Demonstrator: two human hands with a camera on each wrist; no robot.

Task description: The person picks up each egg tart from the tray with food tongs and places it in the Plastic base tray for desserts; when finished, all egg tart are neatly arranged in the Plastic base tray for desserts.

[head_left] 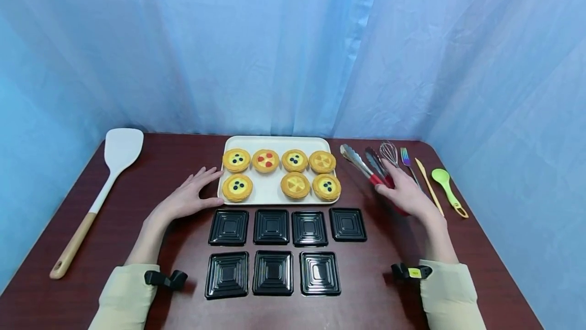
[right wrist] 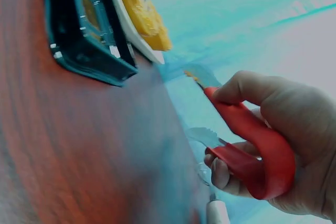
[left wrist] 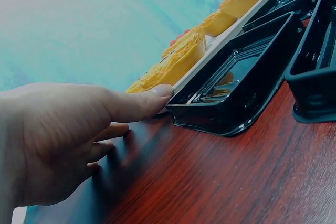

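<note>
Right hand (head_left: 407, 195) curled round the red handles of the tongs (head_left: 366, 165), thumb on the upper arm and fingers under the lower one, steel tips pointing away toward the far edge of the bench (head_left: 183, 269). Just right of that hand: whisk (head_left: 389, 153), fork (head_left: 407, 162), a slim yellow utensil (head_left: 428, 183) and a green spoon (head_left: 446, 187), all close to the right edge. Left of it, a strip of bare wood, then the white tray (head_left: 270, 195).

Left hand (head_left: 187, 199) flat and open on the bench, fingers spread, holding nothing, thumb tip touching the tray's near left corner. Farther left, open wood up to a white spatula (head_left: 110, 177) lying near the left edge.

On the tray, seven tarts (head_left: 295, 185): four in the far row, three in the near row. Nearer than both hands, seven black moulds (head_left: 272, 227), all empty, four in one row and three in the row behind the wrists.
</note>
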